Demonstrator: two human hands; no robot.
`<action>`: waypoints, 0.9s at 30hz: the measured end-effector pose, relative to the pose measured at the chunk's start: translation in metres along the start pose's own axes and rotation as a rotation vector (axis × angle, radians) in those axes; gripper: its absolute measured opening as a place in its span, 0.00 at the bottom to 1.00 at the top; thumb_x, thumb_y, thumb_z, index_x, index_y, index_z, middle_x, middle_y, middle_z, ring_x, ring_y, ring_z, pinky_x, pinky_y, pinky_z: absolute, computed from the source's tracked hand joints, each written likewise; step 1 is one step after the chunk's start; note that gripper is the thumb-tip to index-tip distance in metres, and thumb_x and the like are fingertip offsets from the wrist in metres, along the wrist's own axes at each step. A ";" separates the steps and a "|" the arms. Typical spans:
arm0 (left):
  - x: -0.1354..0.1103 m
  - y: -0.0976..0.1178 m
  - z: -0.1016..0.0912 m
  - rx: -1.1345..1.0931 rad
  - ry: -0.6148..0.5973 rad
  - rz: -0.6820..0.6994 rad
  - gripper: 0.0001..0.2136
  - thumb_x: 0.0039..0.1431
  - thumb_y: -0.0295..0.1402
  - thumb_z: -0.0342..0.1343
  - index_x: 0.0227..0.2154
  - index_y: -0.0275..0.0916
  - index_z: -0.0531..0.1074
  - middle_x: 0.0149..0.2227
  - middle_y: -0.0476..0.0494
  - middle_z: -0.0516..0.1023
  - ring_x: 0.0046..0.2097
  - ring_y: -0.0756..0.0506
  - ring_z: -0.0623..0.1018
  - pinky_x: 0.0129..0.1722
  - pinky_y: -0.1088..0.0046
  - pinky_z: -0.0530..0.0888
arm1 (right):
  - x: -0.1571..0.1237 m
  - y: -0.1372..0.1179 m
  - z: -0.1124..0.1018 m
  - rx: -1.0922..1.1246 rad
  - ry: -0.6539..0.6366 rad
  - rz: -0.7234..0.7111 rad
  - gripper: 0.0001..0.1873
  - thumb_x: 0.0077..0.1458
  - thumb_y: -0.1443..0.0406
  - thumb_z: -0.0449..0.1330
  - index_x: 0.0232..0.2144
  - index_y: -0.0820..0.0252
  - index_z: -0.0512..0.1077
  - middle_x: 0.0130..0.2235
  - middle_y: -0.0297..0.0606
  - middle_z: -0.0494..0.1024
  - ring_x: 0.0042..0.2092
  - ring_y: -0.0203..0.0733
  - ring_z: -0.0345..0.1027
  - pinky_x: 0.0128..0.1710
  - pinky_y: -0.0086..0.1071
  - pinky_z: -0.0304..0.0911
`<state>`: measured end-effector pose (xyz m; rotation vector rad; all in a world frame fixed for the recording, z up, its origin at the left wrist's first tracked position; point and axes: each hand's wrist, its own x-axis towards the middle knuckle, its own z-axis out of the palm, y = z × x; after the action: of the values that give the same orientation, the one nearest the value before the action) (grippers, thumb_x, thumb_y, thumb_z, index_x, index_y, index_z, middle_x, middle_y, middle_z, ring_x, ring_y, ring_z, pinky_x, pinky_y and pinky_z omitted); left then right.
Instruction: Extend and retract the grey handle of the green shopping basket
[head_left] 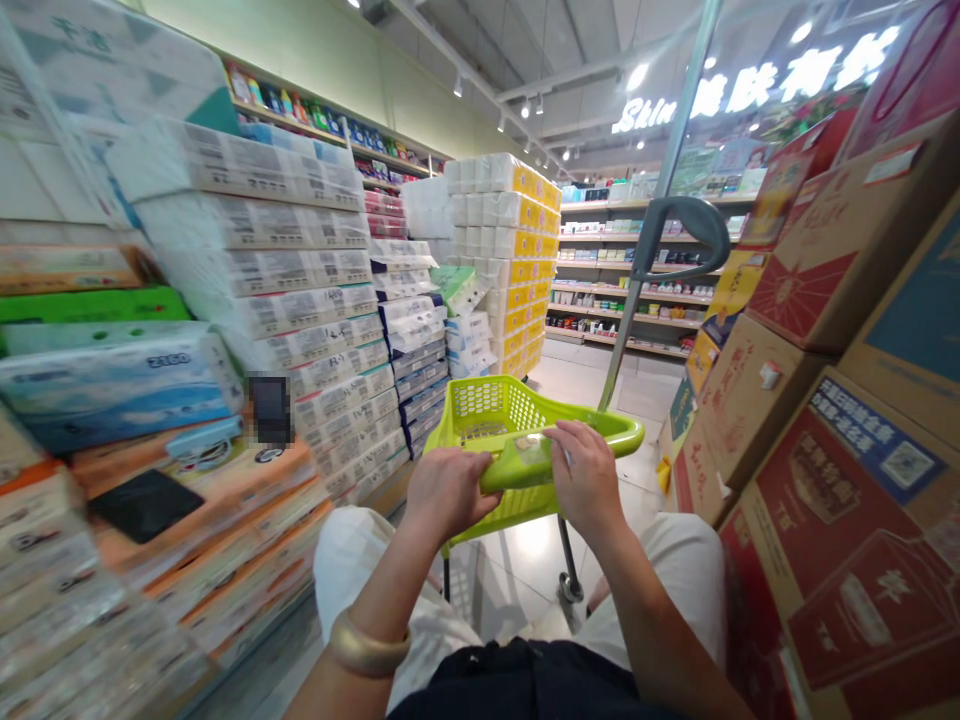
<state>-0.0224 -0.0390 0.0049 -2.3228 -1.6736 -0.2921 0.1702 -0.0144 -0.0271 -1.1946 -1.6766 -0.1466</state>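
Note:
A lime-green plastic shopping basket (499, 408) on a wheeled frame stands in front of me in a store aisle. My left hand (448, 489) is closed around the basket's near rim. Beside it, my right hand (584, 478) also grips the near rim, fingers curled over the edge. A grey pull handle (679, 235) rises on a slanted pole from the basket's right side. The basket looks empty inside. A gold bangle (367, 648) sits on my left wrist.
Stacks of packaged tissue and toilet paper (255, 260) wall the left side. Red and brown cardboard boxes (832, 400) pile up on the right. A yellow-and-white paper tower (510, 250) and product shelves (637, 300) stand ahead across a tiled floor (525, 560).

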 end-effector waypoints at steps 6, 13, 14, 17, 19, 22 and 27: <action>0.000 -0.001 0.000 0.007 -0.006 -0.004 0.13 0.52 0.44 0.54 0.35 0.43 0.77 0.32 0.42 0.80 0.36 0.39 0.78 0.35 0.66 0.68 | -0.003 -0.012 0.003 0.087 -0.112 -0.124 0.14 0.61 0.66 0.52 0.41 0.54 0.77 0.47 0.39 0.78 0.51 0.45 0.67 0.56 0.43 0.57; -0.001 -0.003 -0.002 -0.014 -0.014 -0.005 0.14 0.52 0.43 0.55 0.37 0.43 0.77 0.32 0.41 0.79 0.36 0.38 0.78 0.35 0.65 0.68 | 0.001 0.010 -0.002 -0.005 0.015 0.057 0.15 0.60 0.65 0.51 0.40 0.56 0.78 0.46 0.42 0.78 0.51 0.49 0.67 0.53 0.46 0.60; -0.001 -0.003 -0.002 -0.014 -0.015 -0.002 0.14 0.51 0.43 0.56 0.37 0.43 0.77 0.32 0.41 0.79 0.36 0.38 0.78 0.35 0.65 0.68 | 0.000 0.007 -0.001 0.009 0.006 0.030 0.15 0.61 0.65 0.51 0.40 0.56 0.78 0.46 0.42 0.78 0.51 0.48 0.67 0.54 0.46 0.59; -0.001 -0.004 -0.002 -0.006 -0.016 0.002 0.14 0.51 0.44 0.56 0.38 0.43 0.77 0.32 0.41 0.79 0.36 0.39 0.78 0.35 0.65 0.68 | -0.003 -0.006 0.002 0.064 -0.084 -0.086 0.15 0.61 0.66 0.51 0.41 0.54 0.77 0.47 0.40 0.77 0.53 0.46 0.66 0.57 0.44 0.58; -0.001 -0.005 -0.003 0.008 -0.027 -0.001 0.15 0.51 0.44 0.56 0.38 0.43 0.77 0.32 0.41 0.79 0.36 0.39 0.78 0.35 0.66 0.68 | -0.003 -0.009 0.002 0.082 -0.124 -0.109 0.14 0.61 0.66 0.51 0.41 0.53 0.77 0.47 0.38 0.77 0.52 0.45 0.66 0.57 0.43 0.57; 0.000 -0.006 -0.007 0.027 -0.051 -0.024 0.15 0.51 0.45 0.56 0.38 0.44 0.78 0.31 0.41 0.79 0.36 0.39 0.77 0.35 0.66 0.69 | 0.001 0.000 -0.001 0.039 -0.075 -0.017 0.14 0.61 0.65 0.51 0.40 0.54 0.77 0.47 0.39 0.78 0.51 0.46 0.67 0.55 0.45 0.58; 0.000 -0.013 -0.009 0.018 -0.068 -0.035 0.15 0.50 0.45 0.57 0.38 0.45 0.78 0.32 0.41 0.79 0.36 0.39 0.78 0.34 0.67 0.68 | 0.002 0.012 -0.001 -0.021 -0.010 0.069 0.14 0.60 0.66 0.52 0.40 0.57 0.78 0.47 0.43 0.78 0.50 0.49 0.68 0.52 0.47 0.60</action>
<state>-0.0344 -0.0380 0.0149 -2.3173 -1.7422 -0.2068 0.1795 -0.0077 -0.0298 -1.2697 -1.6440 -0.1161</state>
